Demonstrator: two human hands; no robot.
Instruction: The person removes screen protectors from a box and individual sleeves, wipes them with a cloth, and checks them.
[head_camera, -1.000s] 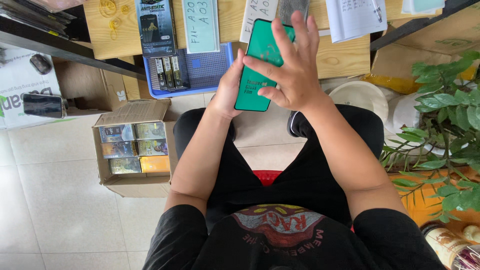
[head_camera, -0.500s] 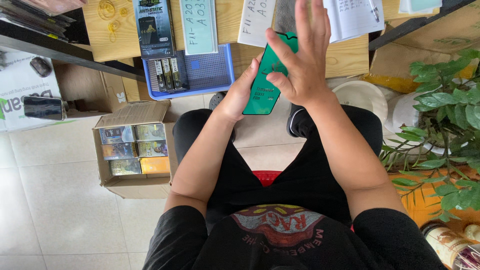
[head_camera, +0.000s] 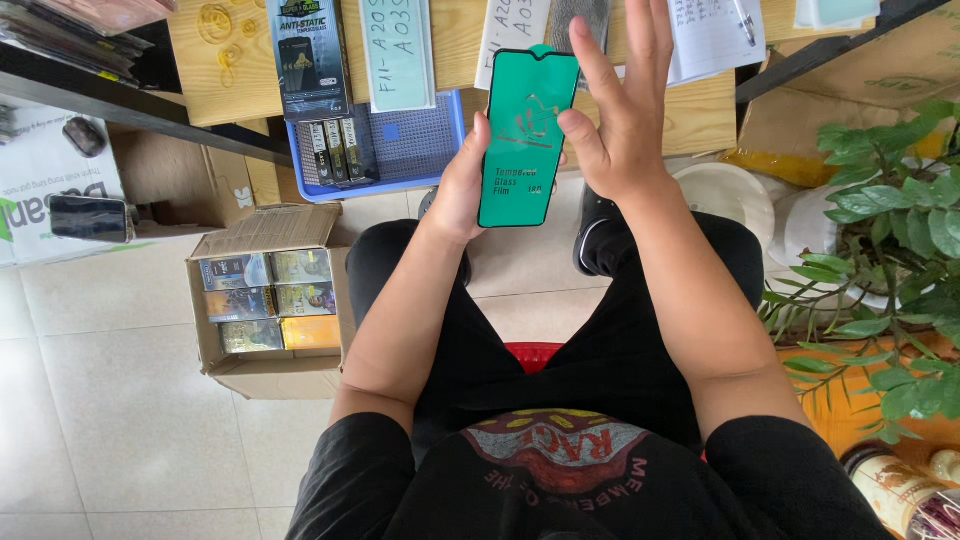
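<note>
A green screen-protector sheet (head_camera: 527, 135) with a black rim is held upright in front of me. My left hand (head_camera: 462, 185) grips its left edge from behind, thumb on the side. My right hand (head_camera: 622, 110) is beside its right edge with fingers spread upward, the thumb pressing on the sheet's right edge. Both forearms rise from my lap over black trousers.
A wooden desk edge (head_camera: 705, 105) holds papers, a blue basket (head_camera: 410, 150) with small dark boxes, and a black packet (head_camera: 308, 55). An open cardboard box (head_camera: 265, 300) of colourful packs sits on the tiled floor at left. A green plant (head_camera: 890, 250) stands right.
The green sheet has been raised and turned more upright. My right hand opened its fingers and moved from over the sheet to its right edge.
</note>
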